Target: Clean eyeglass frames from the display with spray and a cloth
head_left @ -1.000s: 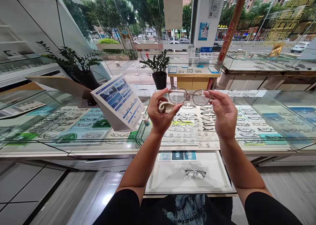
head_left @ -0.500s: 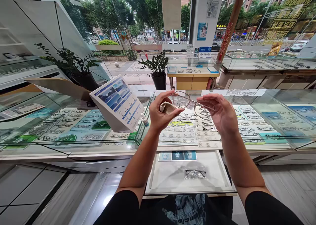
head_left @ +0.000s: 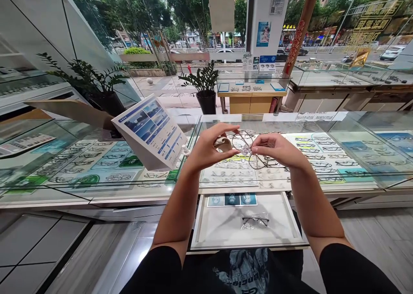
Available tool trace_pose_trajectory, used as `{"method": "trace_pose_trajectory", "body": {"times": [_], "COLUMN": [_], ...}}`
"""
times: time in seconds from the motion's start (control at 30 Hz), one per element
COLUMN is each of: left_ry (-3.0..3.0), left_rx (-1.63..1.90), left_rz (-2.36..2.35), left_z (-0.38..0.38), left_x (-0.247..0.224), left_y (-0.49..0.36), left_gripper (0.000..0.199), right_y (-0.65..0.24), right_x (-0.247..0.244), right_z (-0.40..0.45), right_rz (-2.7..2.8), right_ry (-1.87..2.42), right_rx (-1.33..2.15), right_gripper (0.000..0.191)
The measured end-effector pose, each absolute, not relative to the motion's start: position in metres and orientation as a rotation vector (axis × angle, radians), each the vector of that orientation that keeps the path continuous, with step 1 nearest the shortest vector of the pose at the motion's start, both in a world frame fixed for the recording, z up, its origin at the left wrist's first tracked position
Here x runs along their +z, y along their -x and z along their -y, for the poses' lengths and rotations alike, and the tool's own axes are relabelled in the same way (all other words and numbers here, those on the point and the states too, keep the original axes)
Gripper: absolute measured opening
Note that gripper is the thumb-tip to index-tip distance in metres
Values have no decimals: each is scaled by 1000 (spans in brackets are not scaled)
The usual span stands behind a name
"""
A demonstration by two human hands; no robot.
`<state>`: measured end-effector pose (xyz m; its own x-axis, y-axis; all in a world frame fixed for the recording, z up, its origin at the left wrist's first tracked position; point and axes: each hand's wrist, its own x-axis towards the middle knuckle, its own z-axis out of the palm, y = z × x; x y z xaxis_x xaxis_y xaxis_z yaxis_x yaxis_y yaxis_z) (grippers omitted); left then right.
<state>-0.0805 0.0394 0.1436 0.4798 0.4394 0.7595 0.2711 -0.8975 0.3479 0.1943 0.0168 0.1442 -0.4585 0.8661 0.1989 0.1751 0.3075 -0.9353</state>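
A pair of round thin-rimmed eyeglasses is held up above the glass counter, tilted down to the right. My left hand grips the rim of its left lens between thumb and fingers. A beige cleaning cloth is tucked in that same palm. With fingertips pinched together, my right hand touches the eyeglasses near the bridge, where a small clear tag or film seems to sit. The lower right lens hangs below these fingers.
Below, a pulled-out white drawer holds bagged dark-framed glasses and a photo strip. A standing card calendar and small white bottle are on the counter to the left. Rows of frames lie under the glass.
My right hand has moved left from the right lens to the bridge and closed its fingers there. The eyeglasses have tilted more steeply and dropped slightly.
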Motion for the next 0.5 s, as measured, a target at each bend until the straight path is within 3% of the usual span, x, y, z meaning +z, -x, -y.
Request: {"method": "trace_pose_trajectory", "body": {"times": [0.23, 0.4, 0.5], "left_ry": [-2586, -2522, -2308], "left_rx": [1271, 1343, 1581], "left_rz": [-695, -872, -1057], "left_z": [-41, -46, -44], "left_x": [142, 137, 133], "left_y": [82, 80, 69], "left_gripper": [62, 79, 57], "right_y": [-190, -187, -185], "right_x": [136, 128, 122], "right_z": [-26, -36, -44], "right_rz": [1804, 1657, 1546], "right_ry": [950, 963, 1013], "right_rx": [1220, 1127, 1014], "right_gripper": [40, 40, 40]}}
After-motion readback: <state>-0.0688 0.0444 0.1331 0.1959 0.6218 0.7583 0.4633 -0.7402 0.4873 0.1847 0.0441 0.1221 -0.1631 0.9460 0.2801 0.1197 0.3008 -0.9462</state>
